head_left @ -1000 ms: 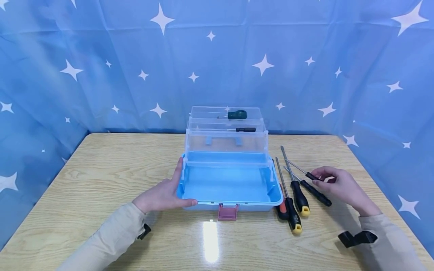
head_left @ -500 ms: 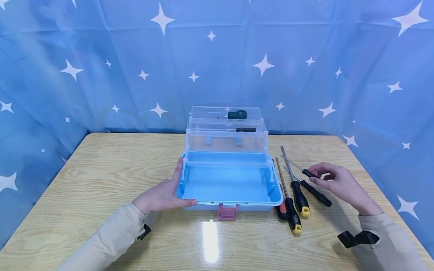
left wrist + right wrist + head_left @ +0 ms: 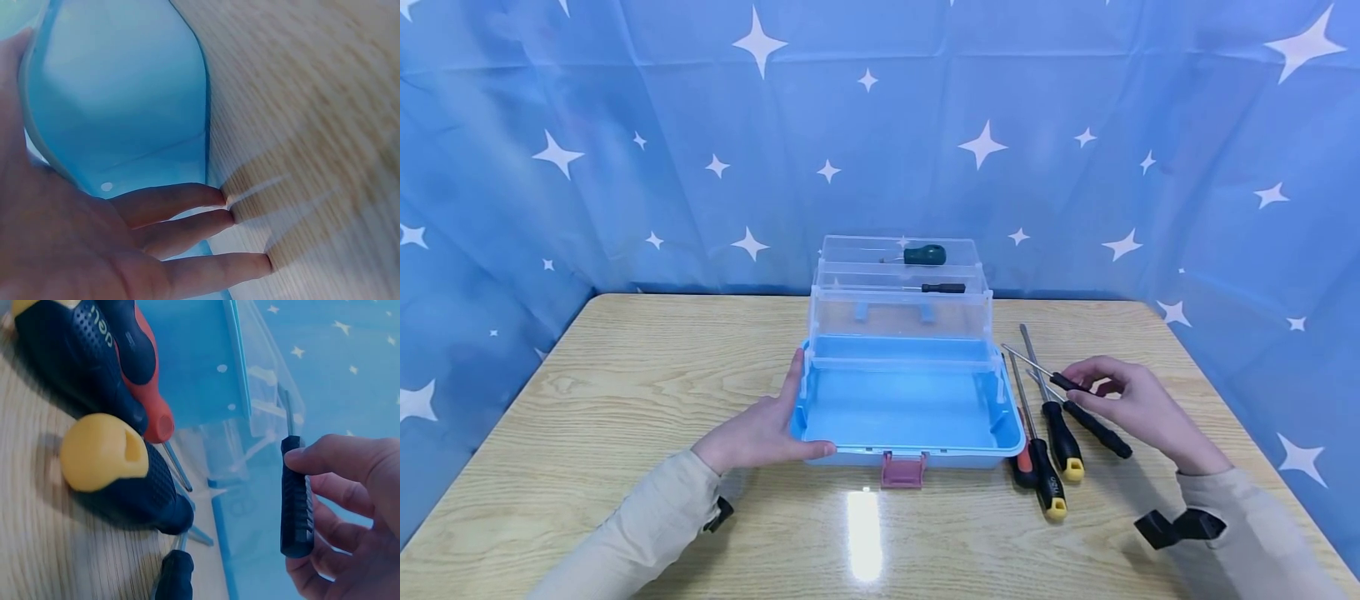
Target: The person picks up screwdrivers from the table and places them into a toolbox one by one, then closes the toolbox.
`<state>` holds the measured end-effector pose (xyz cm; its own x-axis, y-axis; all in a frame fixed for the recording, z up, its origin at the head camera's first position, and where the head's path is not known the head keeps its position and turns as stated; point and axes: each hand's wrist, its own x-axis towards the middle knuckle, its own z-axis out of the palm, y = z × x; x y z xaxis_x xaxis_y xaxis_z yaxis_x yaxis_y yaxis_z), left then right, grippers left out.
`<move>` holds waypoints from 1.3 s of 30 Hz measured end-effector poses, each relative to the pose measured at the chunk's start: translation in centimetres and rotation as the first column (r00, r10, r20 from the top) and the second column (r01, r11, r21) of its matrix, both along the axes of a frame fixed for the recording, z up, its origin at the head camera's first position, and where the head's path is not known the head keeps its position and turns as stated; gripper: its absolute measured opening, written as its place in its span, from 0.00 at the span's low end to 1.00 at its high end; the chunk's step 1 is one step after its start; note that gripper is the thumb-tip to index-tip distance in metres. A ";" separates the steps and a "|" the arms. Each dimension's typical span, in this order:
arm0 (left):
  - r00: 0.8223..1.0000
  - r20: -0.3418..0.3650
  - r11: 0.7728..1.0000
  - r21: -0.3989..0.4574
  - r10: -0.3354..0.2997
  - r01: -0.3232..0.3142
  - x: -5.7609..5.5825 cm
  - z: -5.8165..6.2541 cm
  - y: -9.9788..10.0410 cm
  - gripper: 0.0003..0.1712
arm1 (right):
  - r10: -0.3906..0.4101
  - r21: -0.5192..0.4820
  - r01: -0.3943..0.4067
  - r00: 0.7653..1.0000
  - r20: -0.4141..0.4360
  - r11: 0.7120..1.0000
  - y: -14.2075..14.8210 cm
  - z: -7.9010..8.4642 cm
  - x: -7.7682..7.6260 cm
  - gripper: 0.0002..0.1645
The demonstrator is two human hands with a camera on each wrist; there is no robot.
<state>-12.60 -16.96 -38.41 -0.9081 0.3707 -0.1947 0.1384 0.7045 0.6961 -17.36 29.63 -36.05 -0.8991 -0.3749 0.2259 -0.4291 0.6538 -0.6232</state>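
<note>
My right hand pinches a small black-handled screwdriver between thumb and fingers, its thin shaft pointing left towards the toolbox. In the right wrist view the thumb presses on the ridged black handle. My left hand rests against the front left corner of the light blue toolbox; its thumb lies along the front wall. In the left wrist view its straight fingers touch the side wall and reach down to the table. The toolbox's clear trays stand raised at the back.
A green-handled screwdriver and a small black screwdriver lie in the raised trays. Right of the toolbox lie two black-and-yellow screwdrivers, a red-and-black one and a slim black one. A pink latch hangs in front.
My right hand has lifted slightly and moved left with the small screwdriver, whose tip is now close to the toolbox's right side. The left hand and toolbox stay as they were.
</note>
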 end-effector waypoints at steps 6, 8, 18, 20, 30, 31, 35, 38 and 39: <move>1.000 0.006 1.000 -0.001 -0.003 0.003 0.1 0.0 0.0 0.75 | 0.027 0.016 -0.027 1.000 0.001 1.000 -0.8 0.3 -0.1 0.09; 1.000 0.005 1.000 -0.003 -0.003 0.003 0.1 0.0 0.0 0.75 | 0.028 0.029 -0.028 1.000 0.001 0.999 -1.0 0.4 -0.2 0.09; 1.000 0.000 1.000 -0.006 -0.002 0.002 -0.1 0.0 0.0 0.74 | 0.063 0.062 -0.062 0.998 -0.013 0.996 -2.2 0.9 -0.9 0.10; 1.000 -0.002 1.000 -0.005 -0.002 0.002 -0.1 0.0 0.0 0.74 | 0.074 0.066 -0.073 0.997 -0.018 0.995 -2.5 1.1 -1.1 0.10; 1.000 -0.004 1.000 -0.005 0.000 0.000 0.3 0.4 0.1 0.76 | 0.114 0.085 -0.112 0.993 -0.025 0.990 -3.8 1.8 -1.9 0.09; 1.000 -0.003 1.000 -0.004 0.002 -0.002 0.3 0.4 0.0 0.75 | 0.115 0.091 -0.112 0.993 -0.019 0.990 -3.9 1.9 -2.0 0.09; 1.000 -0.002 1.000 -0.008 0.003 -0.003 0.2 0.4 0.1 0.76 | 0.121 0.104 -0.120 0.993 -0.004 0.987 -4.4 2.1 -2.1 0.08; 1.000 0.000 1.000 -0.009 0.005 -0.005 0.2 0.3 0.1 0.76 | 0.134 0.104 -0.134 0.991 0.000 0.986 -4.7 2.2 -2.2 0.08; 1.000 0.000 1.000 -0.010 0.005 -0.005 0.2 0.3 0.1 0.76 | 0.140 0.104 -0.139 0.990 0.002 0.985 -4.8 2.3 -2.2 0.08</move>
<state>-12.39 -16.83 -38.08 -0.9098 0.3647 -0.1982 0.1351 0.7117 0.6893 -19.55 24.86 -33.76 -0.8351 -0.5184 0.1843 -0.5242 0.6480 -0.5525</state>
